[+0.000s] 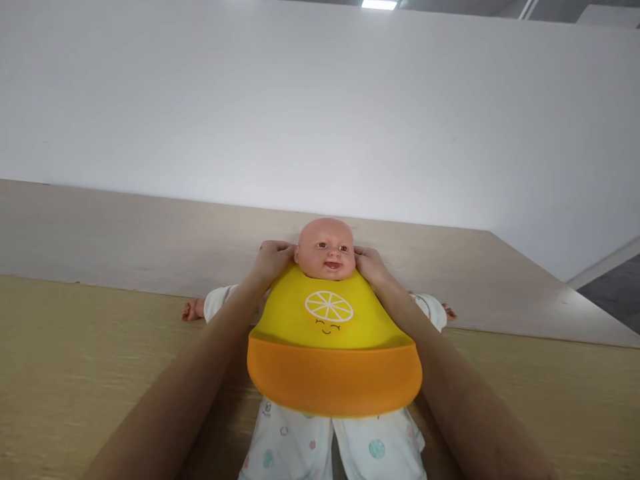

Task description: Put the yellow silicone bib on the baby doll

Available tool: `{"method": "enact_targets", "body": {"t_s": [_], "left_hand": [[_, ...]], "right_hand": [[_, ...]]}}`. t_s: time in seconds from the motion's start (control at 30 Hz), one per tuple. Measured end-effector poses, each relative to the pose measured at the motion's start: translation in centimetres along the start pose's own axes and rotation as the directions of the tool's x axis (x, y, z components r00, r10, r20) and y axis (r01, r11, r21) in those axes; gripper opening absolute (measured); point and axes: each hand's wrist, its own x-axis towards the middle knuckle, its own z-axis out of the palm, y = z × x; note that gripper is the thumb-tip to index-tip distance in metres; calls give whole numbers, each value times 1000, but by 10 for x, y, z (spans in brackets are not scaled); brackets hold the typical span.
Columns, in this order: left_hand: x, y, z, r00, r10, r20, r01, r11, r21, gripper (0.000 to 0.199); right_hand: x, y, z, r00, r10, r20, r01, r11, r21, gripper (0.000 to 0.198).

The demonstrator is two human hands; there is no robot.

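Observation:
A baby doll (325,233) lies on its back, dressed in white printed clothes. Across its chest spreads a yellow bib (285,307) with a lemon-slice print and an orange catch pocket (335,380). My left hand (277,257) is closed beside the left side of the doll's neck, at the upper corner of the bib. On the opposite side, my right hand (369,263) is closed at the bib's other upper corner. The fingertips of both hands are partly hidden behind the doll's head, and so are the ends of the bib's neck straps.
The doll rests on a wooden surface (100,347), with a paler board strip (125,233) behind it. A white wall (300,100) rises at the back. The doll's arms stretch out to both sides under my forearms.

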Motion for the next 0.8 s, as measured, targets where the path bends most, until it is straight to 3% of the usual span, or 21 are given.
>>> {"method": "enact_targets", "body": {"t_s": [0.13,0.47,0.8], "left_hand": [[0,0,-2,999,8,37,-10,997,76,19],[4,-1,-1,996,76,-41,-68,981,179,20],[1,4,-3,982,187,-26,-159,894,418,28]], "right_hand": [[2,6,-1,1000,14,-1,-14,1000,18,18],[-15,-6,6,999,-23,25,21,996,83,29],[-10,-3,8,997,-40,63,31,990,138,27]]}}
